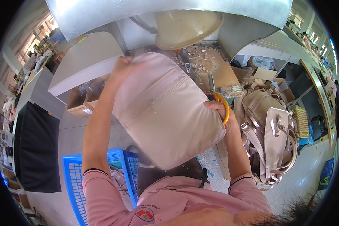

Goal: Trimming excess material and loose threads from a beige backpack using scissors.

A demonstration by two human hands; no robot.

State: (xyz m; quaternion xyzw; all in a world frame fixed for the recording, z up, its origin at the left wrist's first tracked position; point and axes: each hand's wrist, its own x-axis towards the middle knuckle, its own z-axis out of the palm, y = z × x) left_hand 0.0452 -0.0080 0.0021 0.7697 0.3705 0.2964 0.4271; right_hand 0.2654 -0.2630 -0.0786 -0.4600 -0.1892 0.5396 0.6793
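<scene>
A pale beige fabric bag panel (173, 124) with rounded corners is held up in front of me, tilted. A zip with a small puller (153, 105) runs across it. My left hand (125, 67) is closed on its far left edge, the fingers slightly blurred. At the right edge, my right hand (223, 112) grips the panel and also holds scissors (225, 107) with orange handles. Their blades point up and away from me, off the fabric. The fingers behind the panel are hidden.
Beige backpacks (269, 132) are heaped at the right. A blue plastic basket (72, 180) with cloth inside stands at lower left. Ahead, a worn brown board (211, 67) bears scraps, below a metal hood (169, 9). Cardboard boxes (79, 107) sit under the left table (86, 60).
</scene>
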